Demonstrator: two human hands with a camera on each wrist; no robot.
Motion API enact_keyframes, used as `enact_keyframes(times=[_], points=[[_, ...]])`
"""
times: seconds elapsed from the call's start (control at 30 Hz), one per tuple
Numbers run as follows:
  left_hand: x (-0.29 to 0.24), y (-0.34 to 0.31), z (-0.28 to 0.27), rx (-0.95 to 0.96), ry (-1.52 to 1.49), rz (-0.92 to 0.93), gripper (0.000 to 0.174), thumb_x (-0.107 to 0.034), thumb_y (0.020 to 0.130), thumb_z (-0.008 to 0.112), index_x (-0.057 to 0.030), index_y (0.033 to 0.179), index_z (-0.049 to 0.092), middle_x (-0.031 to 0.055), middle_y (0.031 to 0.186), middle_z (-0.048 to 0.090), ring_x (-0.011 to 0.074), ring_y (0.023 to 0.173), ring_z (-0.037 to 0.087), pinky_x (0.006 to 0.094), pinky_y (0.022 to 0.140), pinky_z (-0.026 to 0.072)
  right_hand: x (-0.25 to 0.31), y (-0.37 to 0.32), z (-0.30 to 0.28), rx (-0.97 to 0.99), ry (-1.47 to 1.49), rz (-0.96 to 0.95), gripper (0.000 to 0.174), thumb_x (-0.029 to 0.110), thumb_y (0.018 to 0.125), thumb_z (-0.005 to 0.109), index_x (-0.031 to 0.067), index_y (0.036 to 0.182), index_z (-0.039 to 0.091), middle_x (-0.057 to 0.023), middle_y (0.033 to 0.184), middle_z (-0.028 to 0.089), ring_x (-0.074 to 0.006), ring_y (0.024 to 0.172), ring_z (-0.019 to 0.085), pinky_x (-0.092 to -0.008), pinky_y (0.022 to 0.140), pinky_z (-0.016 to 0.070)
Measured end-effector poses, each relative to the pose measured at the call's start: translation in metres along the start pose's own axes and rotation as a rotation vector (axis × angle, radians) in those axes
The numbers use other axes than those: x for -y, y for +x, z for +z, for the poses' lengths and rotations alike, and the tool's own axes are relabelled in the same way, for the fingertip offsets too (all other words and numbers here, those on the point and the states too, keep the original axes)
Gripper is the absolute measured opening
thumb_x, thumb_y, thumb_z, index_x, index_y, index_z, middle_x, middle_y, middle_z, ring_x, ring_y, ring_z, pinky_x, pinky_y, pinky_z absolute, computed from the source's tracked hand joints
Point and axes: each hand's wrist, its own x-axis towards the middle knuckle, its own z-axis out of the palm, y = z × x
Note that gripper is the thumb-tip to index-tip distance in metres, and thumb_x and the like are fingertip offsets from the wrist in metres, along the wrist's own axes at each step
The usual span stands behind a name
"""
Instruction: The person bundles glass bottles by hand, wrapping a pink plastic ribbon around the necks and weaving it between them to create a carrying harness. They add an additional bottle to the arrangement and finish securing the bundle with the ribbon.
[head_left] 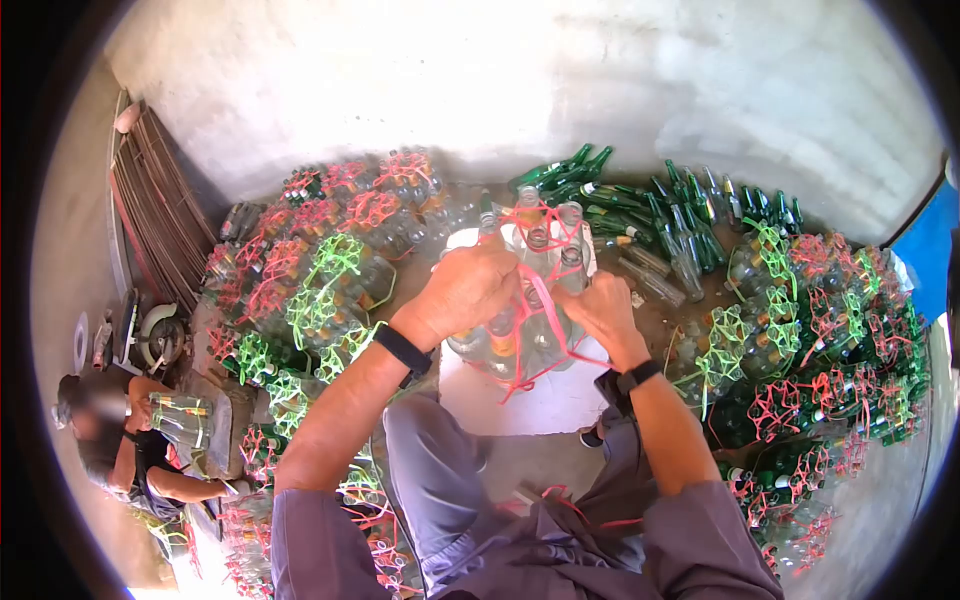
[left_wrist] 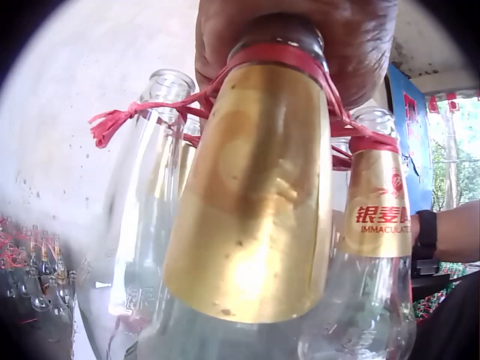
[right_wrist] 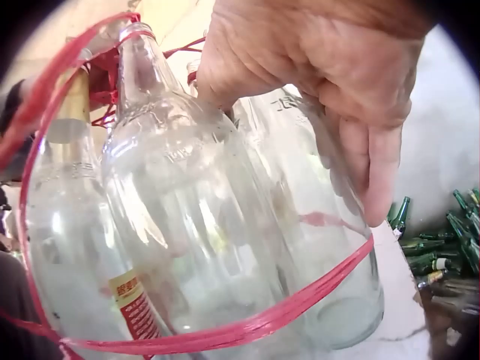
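A bundle of clear glass bottles (head_left: 540,345) stands upright, pink plastic string (right_wrist: 300,304) looped low around it and laced between the necks. My left hand (head_left: 472,288) is at the near-left necks, fingers curled, pinching a strand of the string. In the left wrist view that hand shows behind a gold-labelled bottle (left_wrist: 247,195), right at its mouth. My right hand (head_left: 605,312) grips the bundle's right side. The right wrist view shows its fingers (right_wrist: 382,172) reaching down the outside of a clear bottle (right_wrist: 337,300), thumb side at the shoulder; the thumb tip is partly hidden.
The bottles stand on a white-topped support (head_left: 500,405) before my knees. Bundles tied with pink and green string (head_left: 330,290) crowd both sides. Loose green bottles (head_left: 610,205) lie by the wall (head_left: 430,90). Another person (head_left: 130,440) sits at left holding bottles.
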Motion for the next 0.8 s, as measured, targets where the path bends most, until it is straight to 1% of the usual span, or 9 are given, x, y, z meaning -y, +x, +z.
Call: enact_keyframes(times=[0.17, 0.33, 0.4, 0.53, 0.6, 0.63, 0.7, 0.77, 0.8], points=[[-0.008, -0.001, -0.002, 0.082, -0.013, 0.008, 0.007, -0.009, 0.089, 0.064, -0.0030, 0.087, 0.067, 0.0186, 0.075, 0.063, 0.0406, 0.074, 0.065, 0.0494, 0.064, 0.0524, 0.004, -0.034, -0.010, -0.132, -0.003, 0.012, 0.070, 0.054, 0.071, 0.082, -0.0134, 0.070, 0.063, -0.0308, 0.063, 0.065, -0.0474, 0.066, 0.070, -0.0498, 0.062, 0.0572], [-0.019, 0.000, -0.003, 0.077, -0.037, -0.097, 0.010, -0.005, 0.088, 0.064, -0.0020, 0.095, 0.070, 0.0190, 0.081, 0.068, 0.0394, 0.075, 0.067, 0.0475, 0.067, 0.0536, -0.011, -0.030, -0.001, -0.141, 0.024, -0.061, 0.071, 0.055, 0.071, 0.083, -0.0125, 0.070, 0.063, -0.0306, 0.064, 0.065, -0.0470, 0.066, 0.070, -0.0499, 0.061, 0.0571], [-0.024, 0.000, -0.005, -0.090, -0.145, -0.045, 0.020, 0.003, 0.086, 0.062, -0.0012, 0.103, 0.072, 0.0186, 0.088, 0.071, 0.0370, 0.077, 0.070, 0.0441, 0.069, 0.0553, -0.013, -0.027, 0.003, -0.133, 0.041, -0.095, 0.070, 0.054, 0.071, 0.083, -0.0125, 0.071, 0.063, -0.0306, 0.064, 0.065, -0.0469, 0.066, 0.070, -0.0500, 0.061, 0.0570], [-0.035, -0.009, -0.004, -0.182, -0.096, 0.010, 0.028, 0.010, 0.083, 0.060, -0.0013, 0.105, 0.073, 0.0157, 0.092, 0.073, 0.0330, 0.080, 0.071, 0.0413, 0.076, 0.0561, -0.009, -0.025, 0.002, -0.174, -0.043, -0.045, 0.064, 0.050, 0.074, 0.083, -0.0103, 0.069, 0.062, -0.0311, 0.066, 0.065, -0.0475, 0.067, 0.069, -0.0502, 0.061, 0.0558], [-0.035, -0.012, 0.005, -0.130, -0.306, -0.265, 0.031, 0.011, 0.081, 0.059, -0.0029, 0.104, 0.074, 0.0125, 0.092, 0.073, 0.0296, 0.091, 0.069, 0.0403, 0.084, 0.0544, -0.012, -0.028, -0.001, -0.182, -0.056, -0.055, 0.062, 0.049, 0.075, 0.083, -0.0085, 0.066, 0.061, -0.0315, 0.068, 0.065, -0.0479, 0.067, 0.069, -0.0505, 0.062, 0.0548], [-0.036, -0.013, 0.007, -0.132, -0.307, -0.263, 0.031, 0.011, 0.081, 0.059, -0.0029, 0.104, 0.074, 0.0125, 0.092, 0.073, 0.0296, 0.091, 0.069, 0.0403, 0.084, 0.0544, -0.014, -0.030, -0.005, -0.133, -0.050, -0.074, 0.062, 0.050, 0.076, 0.082, -0.0080, 0.069, 0.062, -0.0308, 0.070, 0.066, -0.0476, 0.069, 0.069, -0.0489, 0.064, 0.0558], [-0.039, -0.013, 0.010, -0.307, -0.246, -0.181, 0.032, 0.012, 0.080, 0.058, -0.0041, 0.102, 0.075, 0.0088, 0.092, 0.073, 0.0265, 0.098, 0.064, 0.0390, 0.088, 0.0522, -0.009, -0.037, -0.019, -0.085, -0.045, -0.091, 0.061, 0.050, 0.076, 0.082, -0.0075, 0.073, 0.063, -0.0302, 0.072, 0.067, -0.0472, 0.072, 0.070, -0.0474, 0.067, 0.0567], [-0.043, -0.014, 0.007, -0.325, -0.229, -0.189, 0.031, 0.011, 0.080, 0.060, -0.0046, 0.102, 0.076, 0.0084, 0.093, 0.073, 0.0260, 0.099, 0.063, 0.0388, 0.088, 0.0518, 0.009, -0.048, -0.046, -0.016, -0.091, -0.026, 0.051, 0.041, 0.083, 0.081, -0.0075, 0.089, 0.069, -0.0275, 0.078, 0.070, -0.0434, 0.080, 0.073, -0.0443, 0.072, 0.0576], [-0.046, -0.015, 0.005, -0.339, -0.212, -0.200, 0.029, 0.009, 0.080, 0.062, -0.0052, 0.101, 0.076, 0.0079, 0.093, 0.073, 0.0254, 0.099, 0.061, 0.0387, 0.088, 0.0514, 0.014, -0.051, -0.050, -0.014, -0.089, -0.031, 0.051, 0.041, 0.083, 0.081, -0.0075, 0.089, 0.069, -0.0275, 0.078, 0.070, -0.0434, 0.080, 0.073, -0.0443, 0.072, 0.0576]])
